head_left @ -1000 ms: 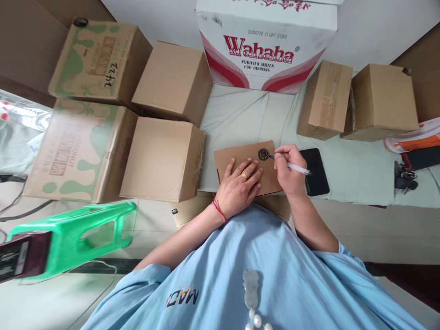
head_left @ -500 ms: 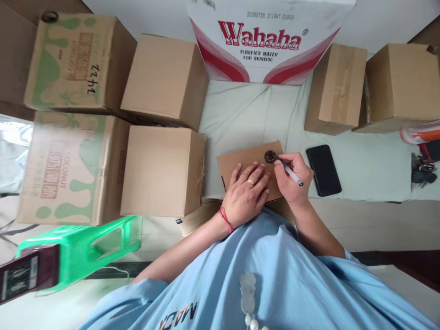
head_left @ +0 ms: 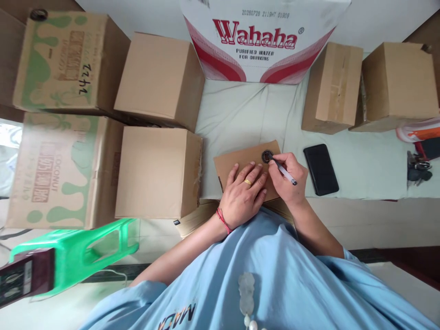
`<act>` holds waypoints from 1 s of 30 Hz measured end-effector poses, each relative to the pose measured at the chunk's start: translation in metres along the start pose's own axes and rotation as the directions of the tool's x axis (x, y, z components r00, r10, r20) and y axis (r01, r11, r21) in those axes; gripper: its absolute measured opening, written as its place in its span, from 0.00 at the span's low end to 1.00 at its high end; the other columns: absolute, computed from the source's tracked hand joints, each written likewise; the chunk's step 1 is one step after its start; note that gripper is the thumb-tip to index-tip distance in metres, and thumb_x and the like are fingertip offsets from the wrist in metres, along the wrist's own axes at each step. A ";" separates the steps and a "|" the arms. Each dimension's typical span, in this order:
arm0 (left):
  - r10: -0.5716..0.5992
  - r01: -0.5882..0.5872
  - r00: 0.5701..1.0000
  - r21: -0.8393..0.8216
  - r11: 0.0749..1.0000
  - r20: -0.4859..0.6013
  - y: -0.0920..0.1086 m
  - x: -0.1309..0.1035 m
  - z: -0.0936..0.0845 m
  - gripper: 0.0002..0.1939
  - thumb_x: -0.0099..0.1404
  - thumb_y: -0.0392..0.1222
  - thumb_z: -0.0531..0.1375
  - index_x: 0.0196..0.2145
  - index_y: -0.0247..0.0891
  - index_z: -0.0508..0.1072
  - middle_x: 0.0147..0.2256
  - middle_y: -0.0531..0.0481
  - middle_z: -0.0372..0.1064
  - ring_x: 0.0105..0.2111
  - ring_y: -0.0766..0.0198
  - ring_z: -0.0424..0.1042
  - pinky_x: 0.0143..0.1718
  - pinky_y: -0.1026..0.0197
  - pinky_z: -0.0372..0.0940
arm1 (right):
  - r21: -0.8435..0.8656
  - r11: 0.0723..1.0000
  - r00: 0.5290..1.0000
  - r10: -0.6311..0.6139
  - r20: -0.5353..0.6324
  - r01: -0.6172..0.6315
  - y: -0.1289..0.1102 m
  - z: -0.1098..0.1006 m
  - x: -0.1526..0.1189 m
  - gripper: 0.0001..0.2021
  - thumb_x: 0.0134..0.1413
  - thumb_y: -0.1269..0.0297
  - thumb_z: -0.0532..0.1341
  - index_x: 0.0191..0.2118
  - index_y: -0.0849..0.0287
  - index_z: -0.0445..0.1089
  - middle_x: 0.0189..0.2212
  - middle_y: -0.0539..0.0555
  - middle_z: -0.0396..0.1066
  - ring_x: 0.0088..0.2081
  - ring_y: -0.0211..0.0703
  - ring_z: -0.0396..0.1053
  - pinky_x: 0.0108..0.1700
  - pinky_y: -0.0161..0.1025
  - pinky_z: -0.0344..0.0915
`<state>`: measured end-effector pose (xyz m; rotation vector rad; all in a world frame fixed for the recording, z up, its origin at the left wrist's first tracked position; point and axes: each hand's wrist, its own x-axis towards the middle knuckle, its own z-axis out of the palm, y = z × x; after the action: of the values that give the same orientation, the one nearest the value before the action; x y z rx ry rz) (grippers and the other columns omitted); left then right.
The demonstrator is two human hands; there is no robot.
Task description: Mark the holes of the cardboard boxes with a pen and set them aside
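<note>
A small brown cardboard piece (head_left: 237, 161), perhaps a flat box, lies at the front edge of the cloth-covered surface. My left hand (head_left: 244, 191) rests flat on it with the fingers stretched out, a ring on one finger. In my right hand (head_left: 290, 181) is a pen (head_left: 284, 172) with a pale barrel, pinched between thumb and fingers. Its tip is at a dark round mark or ring (head_left: 267, 156) near the cardboard's upper right corner. Whether that ring is drawn or a separate piece, I cannot tell. The fingers partly hide the pen's front end.
Right of my hand lies a black phone (head_left: 321, 169). Plain cardboard boxes (head_left: 149, 172) and printed coconut boxes (head_left: 57, 169) stand at the left. Behind is a white Wahaha carton (head_left: 254, 59); more boxes (head_left: 332, 87) are at the right. A green stool (head_left: 74, 254) stands lower left.
The whole view has shifted slightly, so things appear a little further left. The pen stays at the round mark with only a small change of angle; my left hand stays flat.
</note>
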<state>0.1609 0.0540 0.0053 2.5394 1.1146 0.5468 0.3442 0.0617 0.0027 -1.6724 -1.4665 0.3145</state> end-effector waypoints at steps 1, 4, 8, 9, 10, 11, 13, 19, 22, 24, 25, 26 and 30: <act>0.000 0.000 1.000 -0.002 1.000 0.000 0.000 0.000 0.000 0.22 0.82 0.44 0.57 0.67 0.36 0.75 0.69 0.39 0.74 0.71 0.43 0.70 0.76 0.33 0.56 | 0.001 1.000 1.000 -0.007 0.008 0.007 0.000 0.000 0.000 0.03 0.66 0.62 0.64 0.40 0.54 0.74 0.30 0.51 0.82 0.26 0.40 0.76 0.34 0.37 0.73; -0.005 0.005 1.000 -0.010 1.000 0.002 0.000 -0.001 0.000 0.22 0.81 0.44 0.57 0.67 0.36 0.75 0.69 0.39 0.74 0.71 0.43 0.70 0.76 0.33 0.55 | -0.004 1.000 0.999 -0.019 0.029 0.019 -0.001 -0.001 0.000 0.03 0.66 0.62 0.64 0.40 0.54 0.75 0.30 0.51 0.82 0.25 0.40 0.75 0.34 0.37 0.72; -0.016 0.017 1.000 -0.023 1.000 0.021 -0.001 -0.001 0.001 0.23 0.81 0.43 0.57 0.68 0.37 0.74 0.69 0.39 0.73 0.72 0.43 0.69 0.77 0.33 0.53 | -0.014 1.000 0.998 -0.001 0.057 0.002 -0.003 -0.002 0.000 0.04 0.65 0.62 0.64 0.39 0.54 0.75 0.27 0.49 0.80 0.23 0.39 0.72 0.33 0.37 0.71; -0.016 0.017 1.000 -0.025 1.000 0.024 -0.001 -0.001 0.001 0.23 0.81 0.43 0.57 0.69 0.38 0.73 0.70 0.39 0.73 0.72 0.43 0.68 0.77 0.33 0.53 | -0.010 1.000 0.998 0.005 0.064 -0.005 -0.003 -0.002 0.000 0.04 0.65 0.62 0.64 0.39 0.53 0.75 0.26 0.48 0.79 0.23 0.39 0.71 0.32 0.37 0.70; -0.016 0.017 1.000 -0.026 1.000 0.026 -0.001 -0.001 0.001 0.23 0.81 0.43 0.57 0.69 0.38 0.73 0.70 0.40 0.73 0.72 0.43 0.68 0.77 0.33 0.53 | -0.003 1.000 0.998 0.009 0.068 -0.009 -0.004 -0.002 0.000 0.03 0.64 0.62 0.64 0.38 0.53 0.74 0.25 0.48 0.78 0.22 0.39 0.70 0.32 0.37 0.69; -0.015 0.015 1.000 -0.025 1.000 0.025 -0.001 -0.001 0.001 0.23 0.81 0.43 0.57 0.69 0.38 0.73 0.70 0.40 0.73 0.72 0.43 0.68 0.77 0.33 0.53 | 0.005 1.000 0.998 0.010 0.067 -0.010 -0.004 -0.002 0.000 0.03 0.63 0.63 0.64 0.37 0.53 0.74 0.24 0.47 0.77 0.22 0.39 0.69 0.31 0.37 0.69; -0.011 0.012 1.000 -0.021 1.000 0.018 -0.001 -0.001 0.001 0.23 0.81 0.43 0.57 0.69 0.38 0.74 0.70 0.39 0.73 0.72 0.43 0.68 0.77 0.33 0.54 | 0.016 1.000 0.999 0.009 0.051 -0.009 -0.004 -0.003 0.000 0.03 0.61 0.64 0.63 0.35 0.53 0.73 0.23 0.46 0.75 0.22 0.38 0.69 0.30 0.37 0.68; -0.006 0.006 1.000 -0.008 1.000 0.016 -0.001 -0.001 0.001 0.22 0.82 0.44 0.57 0.67 0.38 0.75 0.69 0.39 0.73 0.72 0.44 0.69 0.77 0.34 0.54 | 0.010 1.000 0.999 0.030 -0.044 -0.030 -0.002 -0.001 0.001 0.03 0.64 0.62 0.63 0.38 0.53 0.73 0.27 0.48 0.78 0.24 0.39 0.71 0.32 0.37 0.70; -0.016 0.017 1.000 -0.015 1.000 0.024 -0.001 -0.001 0.001 0.22 0.81 0.44 0.57 0.67 0.39 0.75 0.70 0.38 0.72 0.72 0.44 0.68 0.78 0.33 0.53 | -0.005 1.000 0.999 0.025 -0.043 -0.025 0.000 0.001 0.001 0.04 0.64 0.61 0.63 0.39 0.53 0.73 0.29 0.50 0.79 0.26 0.41 0.72 0.34 0.38 0.71; -0.016 0.017 1.000 -0.020 1.000 0.020 -0.001 -0.001 0.001 0.22 0.81 0.44 0.57 0.67 0.39 0.75 0.70 0.38 0.72 0.72 0.44 0.68 0.78 0.33 0.53 | -0.029 0.999 0.999 0.032 -0.037 -0.034 0.001 0.001 0.001 0.04 0.64 0.61 0.62 0.39 0.53 0.72 0.29 0.50 0.79 0.26 0.41 0.73 0.35 0.39 0.72; -0.016 0.016 1.000 -0.020 1.000 0.017 -0.001 -0.001 0.001 0.22 0.81 0.44 0.57 0.67 0.38 0.76 0.70 0.38 0.72 0.72 0.44 0.68 0.78 0.33 0.54 | -0.042 0.998 0.999 0.039 -0.037 -0.041 0.001 0.001 0.001 0.04 0.64 0.61 0.62 0.38 0.53 0.72 0.29 0.50 0.79 0.26 0.41 0.73 0.35 0.39 0.72; -0.014 0.014 1.000 -0.020 1.000 0.015 -0.001 -0.001 0.001 0.22 0.81 0.44 0.57 0.67 0.38 0.76 0.70 0.38 0.73 0.72 0.44 0.69 0.78 0.33 0.54 | -0.053 0.997 0.998 0.047 -0.041 -0.049 0.001 0.001 0.001 0.03 0.63 0.61 0.62 0.38 0.52 0.71 0.29 0.50 0.79 0.27 0.42 0.73 0.35 0.39 0.72; -0.022 0.023 0.999 -0.032 0.999 0.031 -0.001 -0.001 0.000 0.22 0.81 0.44 0.58 0.67 0.40 0.76 0.70 0.38 0.73 0.72 0.43 0.68 0.77 0.33 0.54 | -0.073 0.995 0.996 0.065 -0.067 -0.070 0.000 0.000 0.000 0.01 0.60 0.63 0.61 0.36 0.52 0.69 0.26 0.48 0.76 0.26 0.42 0.72 0.34 0.39 0.72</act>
<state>0.1599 0.0539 0.0044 2.4960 1.1139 0.5146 0.3435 0.0619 0.0027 -1.7790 -1.3911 0.2427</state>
